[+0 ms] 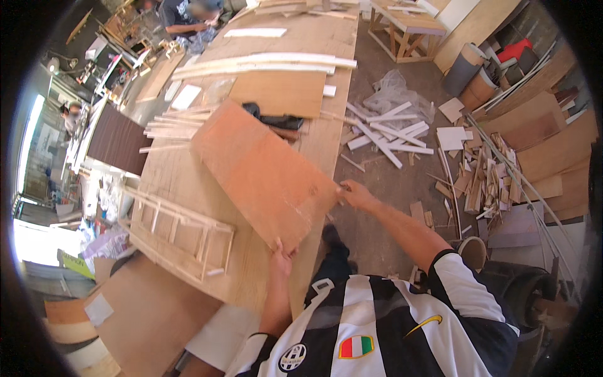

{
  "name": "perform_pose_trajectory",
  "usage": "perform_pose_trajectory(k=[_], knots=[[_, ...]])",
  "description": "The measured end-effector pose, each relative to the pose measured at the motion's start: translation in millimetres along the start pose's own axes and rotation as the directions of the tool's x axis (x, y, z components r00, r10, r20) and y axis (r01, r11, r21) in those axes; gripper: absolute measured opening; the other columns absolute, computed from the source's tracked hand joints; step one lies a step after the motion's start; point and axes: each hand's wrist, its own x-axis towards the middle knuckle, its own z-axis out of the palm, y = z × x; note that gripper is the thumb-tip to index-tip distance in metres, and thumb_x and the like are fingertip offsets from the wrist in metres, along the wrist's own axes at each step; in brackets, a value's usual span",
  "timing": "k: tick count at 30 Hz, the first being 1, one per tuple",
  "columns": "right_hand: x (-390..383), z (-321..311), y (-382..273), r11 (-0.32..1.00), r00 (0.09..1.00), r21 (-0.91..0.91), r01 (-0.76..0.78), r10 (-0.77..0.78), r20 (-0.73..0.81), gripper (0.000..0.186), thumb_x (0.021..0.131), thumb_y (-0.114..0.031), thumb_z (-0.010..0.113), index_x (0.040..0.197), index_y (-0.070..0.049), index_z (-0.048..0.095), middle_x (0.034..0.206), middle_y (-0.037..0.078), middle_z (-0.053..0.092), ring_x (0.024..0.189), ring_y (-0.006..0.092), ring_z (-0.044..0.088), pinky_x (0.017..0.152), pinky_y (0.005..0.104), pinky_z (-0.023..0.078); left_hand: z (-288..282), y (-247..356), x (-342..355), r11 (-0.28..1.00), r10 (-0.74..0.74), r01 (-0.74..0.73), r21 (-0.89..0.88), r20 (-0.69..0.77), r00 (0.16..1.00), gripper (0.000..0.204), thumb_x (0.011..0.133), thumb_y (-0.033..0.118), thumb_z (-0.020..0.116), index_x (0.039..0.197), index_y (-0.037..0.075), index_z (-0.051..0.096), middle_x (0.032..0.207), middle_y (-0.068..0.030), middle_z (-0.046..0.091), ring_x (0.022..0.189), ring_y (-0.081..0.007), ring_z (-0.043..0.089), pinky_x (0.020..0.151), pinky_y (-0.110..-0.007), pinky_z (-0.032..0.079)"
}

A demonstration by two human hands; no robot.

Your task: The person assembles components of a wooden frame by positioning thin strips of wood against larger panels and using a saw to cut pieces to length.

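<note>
Left hand [282, 252], partly closed: thumb on the upper face and fingers curled at the edge of a reddish plywood panel [264, 173], gripped by its near corner. Right hand [355, 193], also partly closed: same panel pinched at its right corner, just past the right edge of the plywood-topped worktable [248, 267]. Panel format: rectangular, patchy orange-brown, slantwise over the worktable's middle, far end toward the worktable's left side; contact with the tabletop impossible to tell. On the worktable's near left: slender open wooden frame [188, 218]. On the worktable's middle and far parts: pale slats [173, 125], dark crumpled item [273, 118] of unclear kind, flat brown plywood sheet [282, 93], long pale strips [264, 61], small white board [186, 97]. Left of the worktable: dark brown ribbed sheet [119, 138]. Left of the worktable's near end: large brown board [144, 308]. On the floor right of the worktable: crossed white strips [392, 135], clear plastic sheeting [396, 91]. Well to the right of the worktable: heap of wood offcuts [487, 182], grey cylinder [463, 66]. Right of the worktable's far end: wooden stand [408, 25]. At the worktable's far left: person in a dark top [179, 14].
</note>
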Motion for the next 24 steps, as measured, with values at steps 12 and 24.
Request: perform_pose_trajectory(k=[12,24], knots=[[152,-14,-39,0.996,0.98,-0.076,0.038,-0.022,0.198,0.035,0.096,-0.035,0.069,0.107,-0.001,0.071,0.09,0.011,0.072,0.08,0.0233,0.069,0.07,0.0375,0.055,50,28,76,0.993,0.103,-0.104,-0.064,-0.004,0.995,0.073,0.103,0.049,0.057,0.153,-0.001,0.038,0.155,-0.0174,0.048,0.139,-0.0349,0.049,0.114,-0.048,0.042],[362,6,-55,0.828,0.92,0.404,-0.388,0.323,0.222,0.07,0.087,-0.046,0.078,0.139,-0.004,0.057,0.131,0.019,0.061,0.113,0.0322,0.06,0.081,0.0505,0.053,124,71,86,0.987,0.14,-0.101,0.127,-0.354,0.925,0.073,0.105,0.045,0.056,0.152,-0.007,0.036,0.151,-0.0224,0.048,0.138,-0.0368,0.05,0.112,-0.049,0.045]])
